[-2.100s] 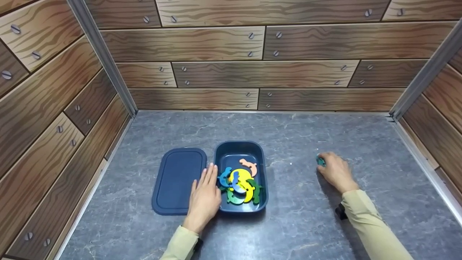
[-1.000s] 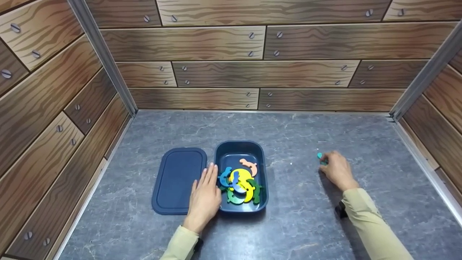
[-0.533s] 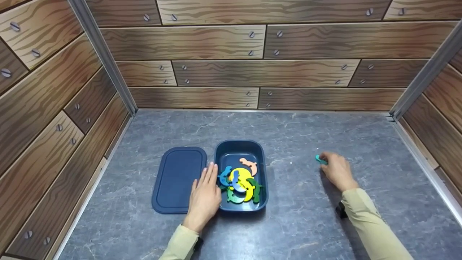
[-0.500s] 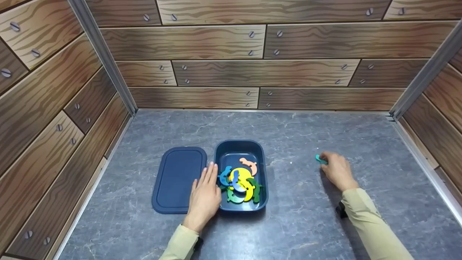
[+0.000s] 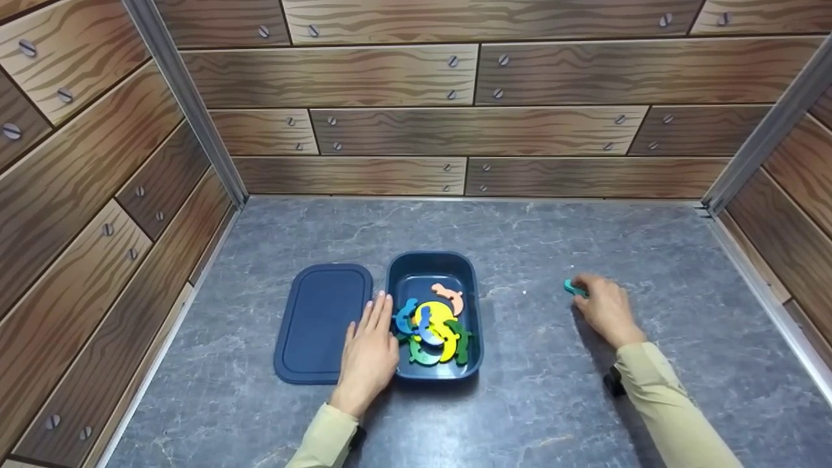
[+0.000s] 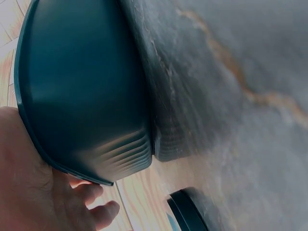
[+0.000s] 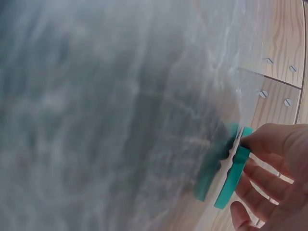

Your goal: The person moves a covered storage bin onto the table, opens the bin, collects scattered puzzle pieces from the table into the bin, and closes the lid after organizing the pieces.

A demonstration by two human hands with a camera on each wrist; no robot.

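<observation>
My left hand (image 5: pixel 370 357) lies with straight fingers along the left rim of a dark blue plastic box (image 5: pixel 480 312); in the left wrist view the hand (image 6: pixel 38 192) touches the box wall (image 6: pixel 86 86). Inside the box are several flat curved animal-shaped pieces, among them an orange one (image 5: pixel 450 299), a dark green one (image 5: pixel 462 344) and a blue one (image 5: pixel 405 317), around a yellow round piece (image 5: pixel 429 313). Far to the right, my right hand (image 5: pixel 604 309) pinches a teal curved piece (image 7: pixel 233 178) at the table surface, its far part hidden by the fingers in the head view.
A dark blue lid (image 5: pixel 318 325) lies flat to the left of the box, partly beneath the left hand. The grey marbled tabletop (image 5: pixel 520 390) is bounded by wood-patterned walls (image 5: pixel 390 130) at the back and sides.
The teal piece has turned and shifted in the right hand's fingers, and its rounded end now sticks out farther left. The left hand, box and lid stay where they were.
</observation>
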